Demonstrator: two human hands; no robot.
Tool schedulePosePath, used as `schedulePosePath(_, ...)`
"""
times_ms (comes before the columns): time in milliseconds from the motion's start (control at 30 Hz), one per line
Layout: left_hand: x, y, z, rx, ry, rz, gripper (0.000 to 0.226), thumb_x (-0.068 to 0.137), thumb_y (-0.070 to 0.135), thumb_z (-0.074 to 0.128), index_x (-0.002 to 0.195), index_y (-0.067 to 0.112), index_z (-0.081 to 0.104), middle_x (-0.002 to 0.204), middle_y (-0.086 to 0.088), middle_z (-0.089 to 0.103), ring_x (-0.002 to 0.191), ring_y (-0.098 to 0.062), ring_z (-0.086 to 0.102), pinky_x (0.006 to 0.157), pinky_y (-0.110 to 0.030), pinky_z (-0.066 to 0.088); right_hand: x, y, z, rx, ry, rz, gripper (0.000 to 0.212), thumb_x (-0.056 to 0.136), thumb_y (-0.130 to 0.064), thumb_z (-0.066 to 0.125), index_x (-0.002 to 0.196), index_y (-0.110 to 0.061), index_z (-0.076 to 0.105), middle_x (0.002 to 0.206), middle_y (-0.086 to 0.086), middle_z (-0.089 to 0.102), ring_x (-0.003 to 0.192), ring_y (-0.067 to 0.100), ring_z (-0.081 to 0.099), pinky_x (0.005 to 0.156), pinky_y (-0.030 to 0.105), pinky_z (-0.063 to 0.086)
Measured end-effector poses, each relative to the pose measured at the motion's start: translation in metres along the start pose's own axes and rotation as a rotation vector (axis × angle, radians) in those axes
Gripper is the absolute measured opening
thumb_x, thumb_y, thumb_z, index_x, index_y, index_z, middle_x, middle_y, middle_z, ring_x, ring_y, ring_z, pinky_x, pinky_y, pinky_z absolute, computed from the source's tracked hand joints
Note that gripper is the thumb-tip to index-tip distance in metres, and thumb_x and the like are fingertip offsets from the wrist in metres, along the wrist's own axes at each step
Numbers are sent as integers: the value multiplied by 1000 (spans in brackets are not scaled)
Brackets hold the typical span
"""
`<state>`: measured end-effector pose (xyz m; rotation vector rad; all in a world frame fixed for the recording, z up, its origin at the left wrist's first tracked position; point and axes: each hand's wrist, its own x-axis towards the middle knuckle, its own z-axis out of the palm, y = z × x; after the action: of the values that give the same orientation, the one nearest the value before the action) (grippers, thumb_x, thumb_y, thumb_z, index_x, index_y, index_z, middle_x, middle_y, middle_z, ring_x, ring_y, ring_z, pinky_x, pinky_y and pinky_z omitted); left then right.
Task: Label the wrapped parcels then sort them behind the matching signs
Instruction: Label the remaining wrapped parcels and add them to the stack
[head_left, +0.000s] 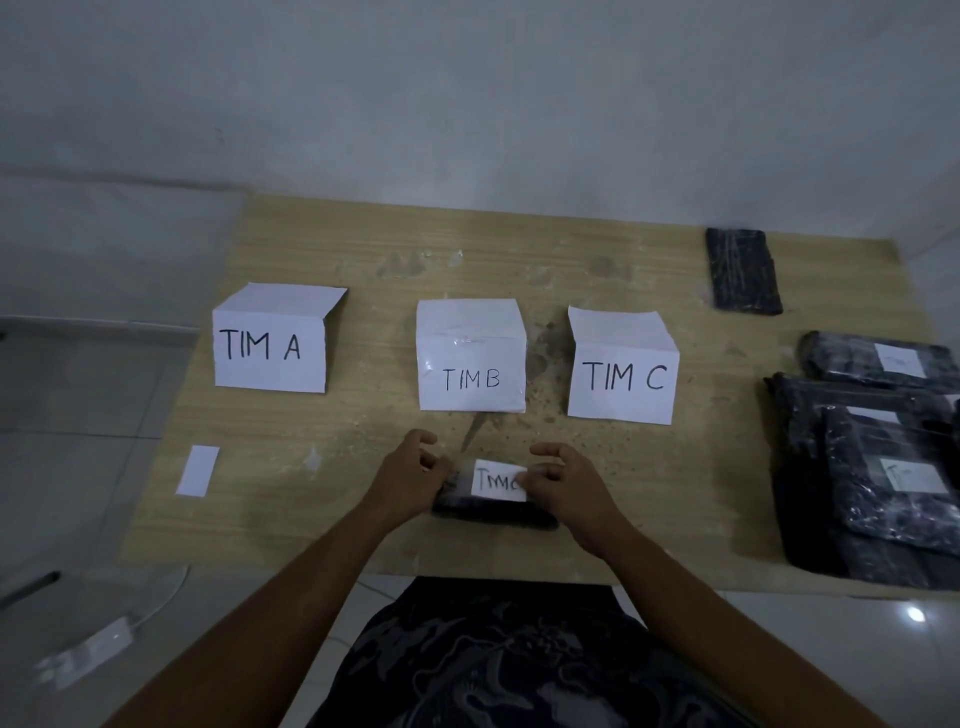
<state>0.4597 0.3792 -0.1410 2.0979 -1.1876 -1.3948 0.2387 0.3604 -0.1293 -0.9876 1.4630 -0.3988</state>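
Observation:
A small black wrapped parcel (493, 512) lies near the table's front edge, with a white label (496, 480) reading "TIM C" on top. My left hand (415, 475) pinches the label's left end and my right hand (563, 483) pinches its right end. Three folded paper signs stand in a row behind: "TIM A" (270, 345) on the left, "TIM B" (470, 364) in the middle, "TIM C" (621, 371) on the right. A stack of black parcels (878, 467) with white labels lies at the right edge. One unlabelled black parcel (743, 270) sits at the back right.
A blank white paper strip (198, 470) lies at the front left of the wooden table (311, 514). A white power strip (88, 652) and cable rest on the floor to the left. A wall stands right behind the table.

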Motion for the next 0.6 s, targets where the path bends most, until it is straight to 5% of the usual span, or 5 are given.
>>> schedulePosePath(100, 1, -3, 0, 35, -12, 9, 33, 93, 33, 56, 121, 18, 47, 96, -4, 63, 72, -12, 58, 54, -22, 39, 4, -1, 3, -41, -28, 16, 41, 83, -18, 74, 116, -18, 51, 98, 11, 71, 86, 22, 70, 71, 40, 58)
schedulePosePath(200, -1, -5, 1, 42, -27, 36, 34, 91, 32, 59, 120, 18, 47, 99, -3, 65, 76, -10, 59, 54, -19, 41, 5, 1, 8, -136, -22, 22, 40, 84, -20, 73, 116, -17, 48, 101, 11, 69, 82, 18, 68, 54, 22, 52)
schedulePosePath(433, -2, -8, 12, 131, -56, 150, 50, 81, 28, 73, 122, 13, 47, 92, -3, 58, 74, -10, 54, 58, -19, 40, 11, 7, 18, -349, 93, -90, 43, 81, -15, 74, 116, -9, 50, 87, 9, 67, 75, 16, 62, 52, 16, 46)
schedulePosePath(600, 1, -14, 22, 148, -20, 185, 55, 79, 35, 75, 121, 11, 48, 95, 0, 46, 79, -12, 46, 60, -20, 34, 8, 13, 17, -542, 101, -171, 53, 79, -24, 73, 123, -11, 46, 102, 5, 59, 90, 19, 59, 73, 34, 54)
